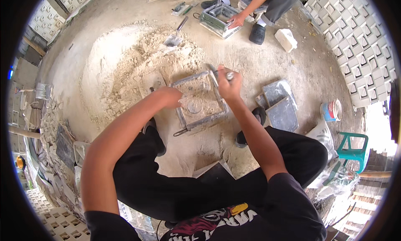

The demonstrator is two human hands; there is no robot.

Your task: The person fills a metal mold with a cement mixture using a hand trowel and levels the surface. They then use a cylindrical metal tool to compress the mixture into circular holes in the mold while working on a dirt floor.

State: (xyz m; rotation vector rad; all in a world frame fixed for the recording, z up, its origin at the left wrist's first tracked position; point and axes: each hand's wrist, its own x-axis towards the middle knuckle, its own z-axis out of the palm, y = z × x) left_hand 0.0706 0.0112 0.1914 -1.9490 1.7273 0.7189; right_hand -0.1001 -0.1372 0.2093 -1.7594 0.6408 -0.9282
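Observation:
A rectangular metal mould (202, 125) lies on the ground between my feet, filled with pale, sandy powder (200, 97). A round mark shows in the powder. My right hand (230, 84) is closed at the mould's far right corner, where a dark handle sticks out; its fingers partly hide what they grip. Over the left side of the mould hovers or rests my left hand (170, 97), blurred, with its fingertips hard to make out. Another looped handle (180, 133) sticks out at the near left corner.
Beyond the mould spreads a heap of pale powder (125, 53) with a trowel (173, 39) on it. A co-worker's hand (237, 21) touches a second mould (217, 21). Dark plates (282, 113), a bucket (331, 110) and a green stool (353, 151) stand to the right.

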